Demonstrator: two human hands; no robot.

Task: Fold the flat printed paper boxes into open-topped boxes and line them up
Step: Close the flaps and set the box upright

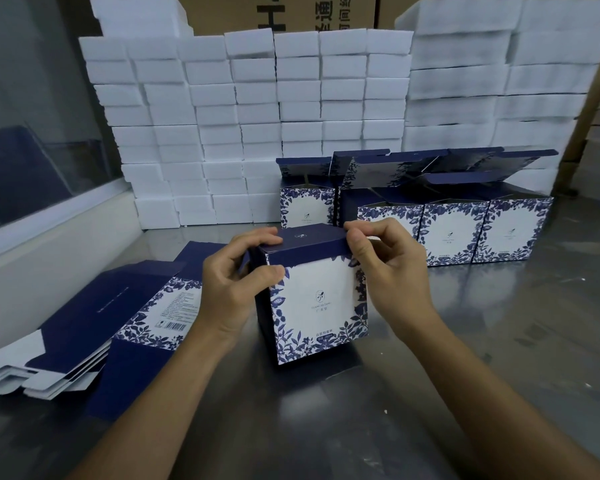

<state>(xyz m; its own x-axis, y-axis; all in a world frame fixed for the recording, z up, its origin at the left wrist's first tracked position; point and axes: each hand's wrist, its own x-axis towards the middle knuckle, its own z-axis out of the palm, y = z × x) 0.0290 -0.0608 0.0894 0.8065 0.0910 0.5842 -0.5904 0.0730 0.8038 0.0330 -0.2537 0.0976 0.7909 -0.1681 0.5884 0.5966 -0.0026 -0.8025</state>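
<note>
A stack of flat boxes [94,327] is lying left of the box [317,299] standing on the tabletop [499,341]. The left hand [232,282] and right hand [385,268] are pinching its top corners. Folded boxes [447,226] are lining up behind it to the right.

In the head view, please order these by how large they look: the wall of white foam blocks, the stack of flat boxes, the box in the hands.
1. Wall of white foam blocks.
2. Stack of flat boxes.
3. Box in the hands; it is nearer the camera, so its true size is unsure.
</note>
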